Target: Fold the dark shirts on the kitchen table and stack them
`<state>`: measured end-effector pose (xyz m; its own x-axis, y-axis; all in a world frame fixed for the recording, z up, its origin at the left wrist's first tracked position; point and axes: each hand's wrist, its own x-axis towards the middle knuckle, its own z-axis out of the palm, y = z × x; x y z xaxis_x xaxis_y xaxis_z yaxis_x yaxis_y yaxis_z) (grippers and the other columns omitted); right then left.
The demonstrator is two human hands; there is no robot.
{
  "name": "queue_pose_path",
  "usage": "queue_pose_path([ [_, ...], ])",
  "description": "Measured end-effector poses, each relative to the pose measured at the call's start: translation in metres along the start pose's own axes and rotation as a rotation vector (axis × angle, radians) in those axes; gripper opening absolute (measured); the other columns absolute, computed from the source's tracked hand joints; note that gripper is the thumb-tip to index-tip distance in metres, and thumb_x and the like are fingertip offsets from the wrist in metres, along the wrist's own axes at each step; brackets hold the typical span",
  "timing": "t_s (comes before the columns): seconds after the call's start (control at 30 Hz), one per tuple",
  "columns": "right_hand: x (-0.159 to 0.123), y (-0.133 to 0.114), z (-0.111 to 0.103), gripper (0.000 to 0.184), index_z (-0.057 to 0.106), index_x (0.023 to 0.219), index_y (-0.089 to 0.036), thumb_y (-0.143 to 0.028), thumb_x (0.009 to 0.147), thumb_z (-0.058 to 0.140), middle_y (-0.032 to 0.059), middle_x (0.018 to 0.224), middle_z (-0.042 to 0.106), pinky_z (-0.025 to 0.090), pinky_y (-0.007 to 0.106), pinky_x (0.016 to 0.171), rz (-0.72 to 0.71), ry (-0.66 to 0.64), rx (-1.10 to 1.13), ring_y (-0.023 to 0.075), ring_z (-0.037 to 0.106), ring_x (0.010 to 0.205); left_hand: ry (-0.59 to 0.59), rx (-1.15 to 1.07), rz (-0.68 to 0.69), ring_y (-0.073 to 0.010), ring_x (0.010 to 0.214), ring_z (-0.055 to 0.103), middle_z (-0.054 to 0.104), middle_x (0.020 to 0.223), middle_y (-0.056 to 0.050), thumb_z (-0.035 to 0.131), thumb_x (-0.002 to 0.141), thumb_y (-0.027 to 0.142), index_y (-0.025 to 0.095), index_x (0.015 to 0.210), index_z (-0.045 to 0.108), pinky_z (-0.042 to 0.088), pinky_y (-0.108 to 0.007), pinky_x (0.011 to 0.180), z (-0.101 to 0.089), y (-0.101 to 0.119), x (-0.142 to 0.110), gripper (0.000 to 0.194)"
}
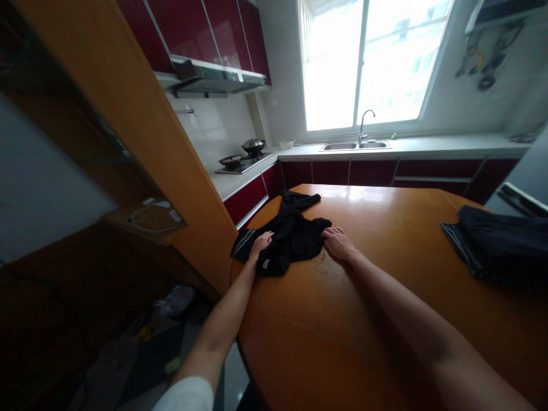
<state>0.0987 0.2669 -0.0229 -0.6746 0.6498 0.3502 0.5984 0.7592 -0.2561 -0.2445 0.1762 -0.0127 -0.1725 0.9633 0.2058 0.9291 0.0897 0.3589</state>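
A black long-sleeved garment (295,240) lies crumpled on the wooden table (342,319), near its left edge. One sleeve reaches toward the far side; pale stripes mark the part at the left, and a small white label shows near the front. My left hand (261,245) rests on the left part of the cloth with its fingers stretched out. At the garment's right edge, my right hand (339,243) has its fingers bent and closed on the fabric; the fingertips are partly hidden.
Folded dark clothes (505,245) are stacked at the table's right side. A wooden cabinet (188,171) stands close on the left. Beyond the table are a counter with a sink (356,146) and a stove (244,164) with two pans. Bags (177,299) lie on the floor at left.
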Motion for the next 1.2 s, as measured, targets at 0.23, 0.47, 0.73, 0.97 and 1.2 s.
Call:
queue_pose_path([
  [0.23, -0.054, 0.039, -0.03, 0.018, 0.068, 0.091, -0.021, -0.02, 0.095, 0.05, 0.0076, 0.099, 0.07, 0.027, 0.038, 0.101, 0.086, 0.035, -0.043, 0.0232, 0.055, 0.107, -0.048, 0.092, 0.063, -0.0242, 0.14, 0.048, 0.054, 0.149, -0.011, 0.046, 0.096, 0.016, 0.018, 0.134, 0.064, 0.036, -0.042, 0.117, 0.03, 0.048, -0.016, 0.042],
  [0.47, -0.201, 0.089, -0.088, 0.023, 0.068, 0.095, -0.022, -0.017, 0.092, 0.046, 0.0102, 0.107, 0.065, 0.033, 0.039, 0.092, 0.206, 0.066, -0.204, 0.0251, 0.054, 0.105, -0.035, 0.172, 0.196, -0.0297, 0.143, 0.043, 0.05, 0.152, -0.014, 0.04, 0.102, 0.027, 0.016, 0.143, 0.056, 0.032, -0.048, 0.119, 0.051, 0.108, -0.055, 0.045],
  [0.73, -0.352, 0.056, -0.155, 0.023, 0.068, 0.094, -0.025, -0.017, 0.09, 0.047, 0.0109, 0.122, 0.063, 0.037, 0.046, 0.097, 0.284, -0.02, -0.25, 0.0287, 0.052, 0.121, -0.087, 0.284, 0.417, -0.0296, 0.136, 0.051, 0.055, 0.146, -0.017, 0.045, 0.102, 0.03, 0.013, 0.138, 0.059, 0.041, -0.04, 0.112, 0.032, 0.165, -0.106, 0.043],
  [0.97, -0.335, 0.008, -0.193, 0.024, 0.069, 0.074, -0.026, -0.032, 0.093, 0.055, 0.0067, 0.105, 0.07, 0.043, 0.039, 0.093, 0.299, -0.173, -0.025, 0.0247, 0.061, 0.103, -0.222, 0.283, 0.399, -0.0251, 0.09, 0.071, 0.074, 0.093, -0.011, 0.05, 0.1, 0.044, 0.02, 0.092, 0.074, 0.052, -0.032, 0.081, -0.019, 0.237, -0.093, 0.034],
  [1.2, -0.191, 0.002, -0.132, 0.014, 0.074, 0.095, -0.021, -0.027, 0.088, 0.063, 0.0073, 0.099, 0.075, 0.047, 0.026, 0.077, 0.703, -0.121, 0.066, 0.021, 0.068, 0.093, -0.237, -0.102, 0.656, -0.0265, 0.107, 0.067, 0.071, 0.112, -0.01, 0.076, 0.081, 0.03, 0.022, 0.111, 0.075, 0.051, -0.032, 0.093, 0.066, 0.343, -0.045, 0.031],
])
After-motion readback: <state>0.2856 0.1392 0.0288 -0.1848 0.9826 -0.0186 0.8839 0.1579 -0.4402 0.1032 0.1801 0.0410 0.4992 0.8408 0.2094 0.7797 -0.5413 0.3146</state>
